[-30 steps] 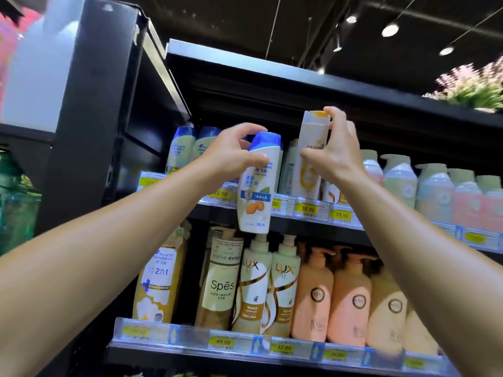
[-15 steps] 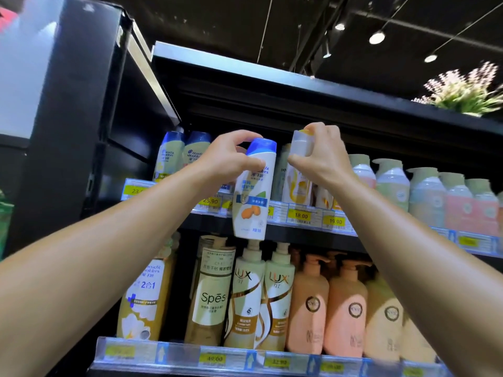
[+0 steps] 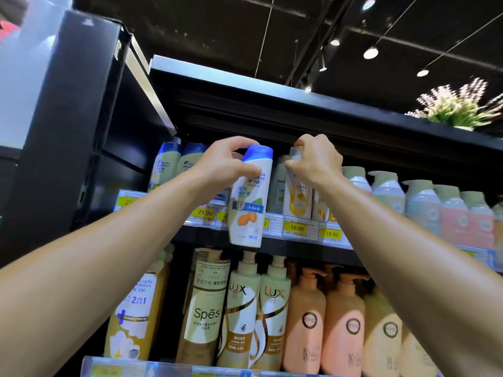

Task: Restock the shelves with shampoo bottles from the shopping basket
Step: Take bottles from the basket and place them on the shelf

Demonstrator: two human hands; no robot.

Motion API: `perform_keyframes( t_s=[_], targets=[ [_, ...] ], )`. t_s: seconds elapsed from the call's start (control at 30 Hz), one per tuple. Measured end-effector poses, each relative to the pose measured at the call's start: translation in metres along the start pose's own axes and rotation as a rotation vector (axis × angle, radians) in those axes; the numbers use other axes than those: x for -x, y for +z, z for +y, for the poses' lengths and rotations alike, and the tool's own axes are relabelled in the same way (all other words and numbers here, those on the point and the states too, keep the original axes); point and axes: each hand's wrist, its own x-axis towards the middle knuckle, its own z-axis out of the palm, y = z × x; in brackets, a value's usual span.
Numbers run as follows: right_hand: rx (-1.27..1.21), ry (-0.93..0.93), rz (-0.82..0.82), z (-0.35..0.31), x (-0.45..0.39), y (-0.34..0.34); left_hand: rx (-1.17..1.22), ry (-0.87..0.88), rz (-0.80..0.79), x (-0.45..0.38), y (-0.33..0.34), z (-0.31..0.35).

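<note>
Head cam: left hand (image 3: 221, 165) grips blue-cap bottle (image 3: 249, 198) before upper shelf (image 3: 288, 242); right hand (image 3: 317, 159) pinches, apparently, yellow bottle (image 3: 298, 197) standing on it.

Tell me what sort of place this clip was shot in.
Most likely a shop's hair-care aisle: a black shelf packed with rows of shampoo bottles, yellow price tags along its edge, and track lights overhead.

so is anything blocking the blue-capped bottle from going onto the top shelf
Not that I can see. The left hand holds the blue-capped bottle in front of the shelf edge, with a gap behind it between the blue bottles and Pantene bottles.
</note>
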Motion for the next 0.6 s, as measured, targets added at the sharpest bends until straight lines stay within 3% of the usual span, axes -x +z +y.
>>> perform_keyframes(
  t_s=[0.17, 0.3, 0.6],
  targets=[
    [0.008, -0.011, -0.031, 0.01, -0.003, -0.005, 0.008, 0.003, 0.007, -0.003, 0.001, 0.003],
    [0.163, -0.055, 0.034, 0.015, -0.001, -0.005, 0.03, 0.033, 0.035, -0.005, 0.003, 0.008],
    [0.198, -0.092, 0.069, 0.02, 0.001, 0.0, 0.072, 0.214, 0.144, -0.023, 0.006, 0.028]
  ],
)
